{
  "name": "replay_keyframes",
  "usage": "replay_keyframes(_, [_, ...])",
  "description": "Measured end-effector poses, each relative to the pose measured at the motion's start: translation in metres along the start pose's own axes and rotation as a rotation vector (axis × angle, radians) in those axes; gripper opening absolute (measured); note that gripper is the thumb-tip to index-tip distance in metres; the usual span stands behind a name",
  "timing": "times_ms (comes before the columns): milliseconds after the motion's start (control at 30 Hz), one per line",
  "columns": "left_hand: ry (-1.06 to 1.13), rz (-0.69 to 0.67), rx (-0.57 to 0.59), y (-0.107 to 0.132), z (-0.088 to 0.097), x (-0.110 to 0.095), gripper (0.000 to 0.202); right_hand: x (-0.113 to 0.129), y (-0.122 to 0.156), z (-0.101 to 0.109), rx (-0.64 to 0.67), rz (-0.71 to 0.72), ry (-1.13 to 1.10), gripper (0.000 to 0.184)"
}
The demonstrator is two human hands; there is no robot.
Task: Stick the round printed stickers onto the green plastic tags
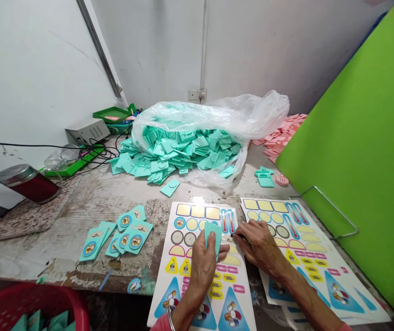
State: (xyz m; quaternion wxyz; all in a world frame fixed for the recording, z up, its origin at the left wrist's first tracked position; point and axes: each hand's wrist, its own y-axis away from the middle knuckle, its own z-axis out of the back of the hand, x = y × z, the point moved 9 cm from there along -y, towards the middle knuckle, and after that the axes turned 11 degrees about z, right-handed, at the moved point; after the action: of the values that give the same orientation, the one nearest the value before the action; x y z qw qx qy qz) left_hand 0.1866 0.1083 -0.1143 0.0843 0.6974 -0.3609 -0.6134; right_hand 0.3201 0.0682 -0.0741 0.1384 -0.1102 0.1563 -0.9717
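My left hand is closed round a flat teal plastic piece, thumb lying on its face, above a sticker sheet. The sheet carries printed circles, thermometers, clocks and blue triangles. My right hand has its fingertips pinched together at the right edge of this sheet, beside the thermometer stickers. What is between those fingertips is too small to make out. Beneath the right wrist lies a second stack of sticker sheets. Several teal pieces with round stickers rest on the table to the left.
A heap of teal pieces spills from a clear plastic bag. Pink pieces lie behind the green panel. A wire stand juts out at right. At left are a red flask and a red basket.
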Motion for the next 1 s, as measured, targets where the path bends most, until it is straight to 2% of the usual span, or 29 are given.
replay_keyframes(267, [0.005,0.026,0.041,-0.008,0.0,0.008,0.035,0.003,0.002,0.009,-0.02,0.009,0.13,0.018])
replay_keyframes(467, [-0.019,-0.005,0.03,-0.008,-0.001,0.008,0.033,0.001,0.005,-0.001,0.014,-0.033,0.026,0.018])
replay_keyframes(600, [-0.008,0.009,0.012,-0.008,-0.001,0.009,0.037,-0.005,0.005,-0.006,-0.053,-0.099,-0.062,0.017])
replay_keyframes(733, [0.021,0.006,0.001,-0.008,0.0,0.005,0.044,-0.006,0.004,0.001,-0.154,-0.089,-0.091,0.019])
replay_keyframes(800, [0.049,0.022,-0.002,-0.006,0.001,0.004,0.045,-0.011,0.007,0.009,-0.208,-0.169,-0.184,0.02])
replay_keyframes(933, [0.123,0.039,0.081,0.001,0.001,0.0,0.05,-0.025,0.019,0.022,-0.306,-0.498,-0.478,0.027])
replay_keyframes(1000, [0.155,0.05,0.147,0.006,-0.001,-0.001,0.06,-0.018,0.016,0.027,-0.314,-0.539,-0.543,0.027])
